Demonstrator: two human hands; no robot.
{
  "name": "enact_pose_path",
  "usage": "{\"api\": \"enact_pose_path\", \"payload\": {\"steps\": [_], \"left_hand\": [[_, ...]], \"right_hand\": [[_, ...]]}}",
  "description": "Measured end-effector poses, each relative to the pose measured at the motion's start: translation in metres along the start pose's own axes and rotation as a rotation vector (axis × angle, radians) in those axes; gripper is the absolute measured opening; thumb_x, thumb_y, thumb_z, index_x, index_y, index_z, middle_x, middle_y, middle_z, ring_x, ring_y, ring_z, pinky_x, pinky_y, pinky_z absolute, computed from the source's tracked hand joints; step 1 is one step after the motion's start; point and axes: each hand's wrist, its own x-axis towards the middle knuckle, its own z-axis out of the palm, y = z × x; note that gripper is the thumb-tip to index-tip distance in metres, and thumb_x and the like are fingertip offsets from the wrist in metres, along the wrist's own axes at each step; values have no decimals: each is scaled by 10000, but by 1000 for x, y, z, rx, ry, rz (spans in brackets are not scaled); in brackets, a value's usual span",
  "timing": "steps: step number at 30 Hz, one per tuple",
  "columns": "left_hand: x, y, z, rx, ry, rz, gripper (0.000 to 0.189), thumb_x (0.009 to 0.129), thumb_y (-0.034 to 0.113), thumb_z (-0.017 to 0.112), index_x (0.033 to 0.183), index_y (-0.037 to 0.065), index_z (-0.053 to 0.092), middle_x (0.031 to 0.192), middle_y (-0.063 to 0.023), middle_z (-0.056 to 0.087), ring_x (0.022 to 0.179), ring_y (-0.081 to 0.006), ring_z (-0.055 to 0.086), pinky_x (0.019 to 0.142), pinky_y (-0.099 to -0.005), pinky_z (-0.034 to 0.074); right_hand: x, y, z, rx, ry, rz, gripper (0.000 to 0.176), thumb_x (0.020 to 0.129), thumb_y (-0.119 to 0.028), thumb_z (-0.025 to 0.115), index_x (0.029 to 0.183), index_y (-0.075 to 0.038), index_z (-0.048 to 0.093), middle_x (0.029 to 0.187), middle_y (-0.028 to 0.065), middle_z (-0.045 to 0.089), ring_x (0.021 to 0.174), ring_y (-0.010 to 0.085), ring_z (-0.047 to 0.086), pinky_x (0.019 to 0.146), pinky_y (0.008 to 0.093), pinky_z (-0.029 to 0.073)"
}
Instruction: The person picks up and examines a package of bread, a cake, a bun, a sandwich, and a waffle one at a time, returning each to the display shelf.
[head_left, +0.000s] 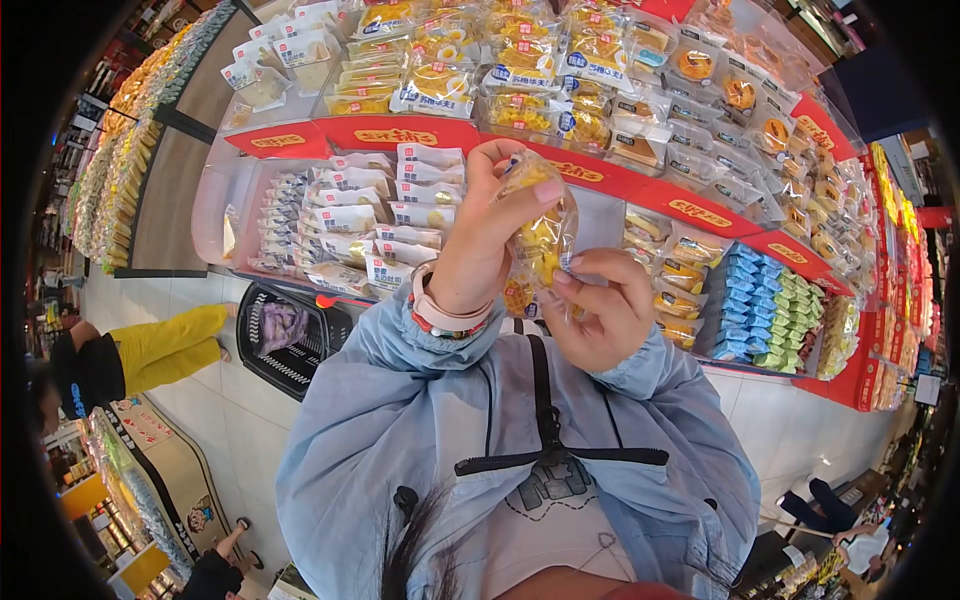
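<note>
A clear plastic packet of yellow, waffle-like pastry (541, 243) is held up in front of my chest, before the shelf. My left hand (488, 215) is closed round its upper part, with the thumb across the front. With fingers and thumb pinched together, my right hand (607, 308) grips the packet's lower end. A pale pink band (447, 314) and a beaded bracelet circle my left wrist. Directly behind the packet are red shelf strips and rows of wrapped baked goods, partly covered by my hands.
White packets (345, 220) fill the lower bin; yellow ones (520, 60) sit above. Blue packets (750, 300) and green packets (795, 325) stand lower right. A black shopping basket (318, 372) holding a purple packet (281, 326) is at left. A person in yellow trousers (170, 345) stands beyond it.
</note>
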Motion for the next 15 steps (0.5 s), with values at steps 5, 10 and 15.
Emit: {"api": "enact_pose_path", "payload": {"steps": [5, 10, 15], "left_hand": [[0, -1, 1, -2, 12, -2, 365, 840, 158, 521, 1142, 92, 327, 969, -133, 515, 899, -252, 577, 707, -339, 503], [0, -1, 0, -4, 5, 1, 364, 838, 158, 523, 1138, 91, 328, 966, -133, 516, 896, -250, 577, 706, -338, 503], [1, -1, 0, 7, 14, 6, 357, 839, 156, 519, 1134, 91, 328, 966, -132, 515, 898, -247, 575, 706, -336, 503]], "right_hand": [[-1, 1, 0, 1, 4, 0, 239, 594, 28, 739, 784, -3, 598, 875, 111, 538, 700, 238, 576, 578, 313, 469], [0, 0, -1, -15, -9, -6, 237, 594, 29, 739, 780, -3, 597, 878, 112, 538, 699, 240, 577, 580, 315, 470], [-1, 0, 0, -1, 2, -1, 233, 593, 32, 739, 772, -2, 594, 874, 113, 538, 696, 240, 576, 581, 316, 470]]}}
